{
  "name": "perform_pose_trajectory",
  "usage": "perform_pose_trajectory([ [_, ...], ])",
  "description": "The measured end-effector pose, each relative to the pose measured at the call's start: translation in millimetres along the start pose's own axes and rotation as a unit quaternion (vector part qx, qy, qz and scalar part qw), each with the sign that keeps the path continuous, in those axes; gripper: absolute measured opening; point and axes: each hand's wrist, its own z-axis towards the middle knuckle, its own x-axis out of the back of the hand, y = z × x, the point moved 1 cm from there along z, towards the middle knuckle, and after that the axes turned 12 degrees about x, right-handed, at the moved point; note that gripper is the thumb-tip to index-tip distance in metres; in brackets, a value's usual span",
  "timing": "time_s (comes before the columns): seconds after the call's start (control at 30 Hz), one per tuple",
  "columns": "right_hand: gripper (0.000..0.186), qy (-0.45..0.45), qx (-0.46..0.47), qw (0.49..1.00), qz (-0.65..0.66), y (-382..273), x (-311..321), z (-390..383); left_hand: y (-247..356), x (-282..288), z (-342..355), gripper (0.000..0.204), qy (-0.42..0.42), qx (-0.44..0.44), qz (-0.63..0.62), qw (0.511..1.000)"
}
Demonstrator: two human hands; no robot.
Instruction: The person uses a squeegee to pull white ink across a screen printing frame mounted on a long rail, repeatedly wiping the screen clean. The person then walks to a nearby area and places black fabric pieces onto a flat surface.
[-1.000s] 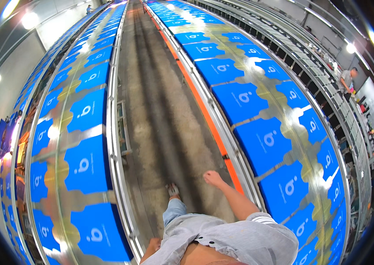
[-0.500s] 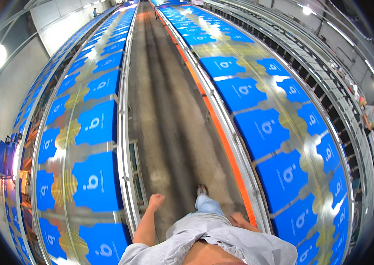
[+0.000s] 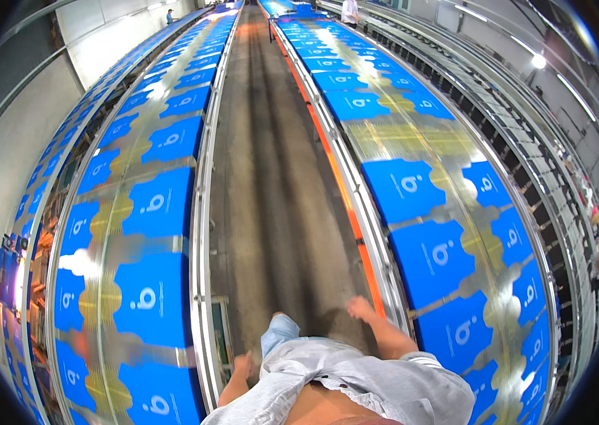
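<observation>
My right hand (image 3: 361,309) swings forward over the aisle, close to the orange-edged rail (image 3: 370,280) of the right-hand table. Its fingers are curled in and nothing shows in them. Low by my left side hangs my left hand (image 3: 242,363), near the metal rail (image 3: 202,304) of the left-hand table. Its fingers are too small and turned away to read. Neither hand touches the flat blue printed pieces (image 3: 147,294) laid in rows on the left table, nor the similar blue pieces (image 3: 441,251) on the right one.
A concrete aisle (image 3: 278,212) runs ahead between the two long tables. A bare yellowish section (image 3: 413,140) interrupts the right table's rows. Grey metal racking (image 3: 526,142) lines the far right. One person (image 3: 350,11) stands far ahead right, another (image 3: 170,15) far left.
I have walked forward along the aisle, and the tables have slid closer. My right hand has swung forward; my left has swung back. The leading leg has switched.
</observation>
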Motion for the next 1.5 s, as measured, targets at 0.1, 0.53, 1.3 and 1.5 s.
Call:
perform_pose_trajectory([
  [0.1,0.018,0.142,-0.014,0.986,0.090,-79,75,148,35,33,4,0.036,0.068,-0.002,0.273,0.959],
  [0.53,0.033,-0.029,-0.215,0.973,0.073,-141,67,306,563,-100,128,0.018,-0.101,-0.235,0.210,0.944],
  [1.3,0.025,0.061,0.075,0.991,0.095,-402,327,1033,951,-127,305,0.026,0.021,0.027,0.187,0.982],
  [1.5,0.021,0.008,-0.021,0.998,0.065,-379,359,1163,1111,-164,392,0.024,0.045,-0.027,0.282,0.958],
])
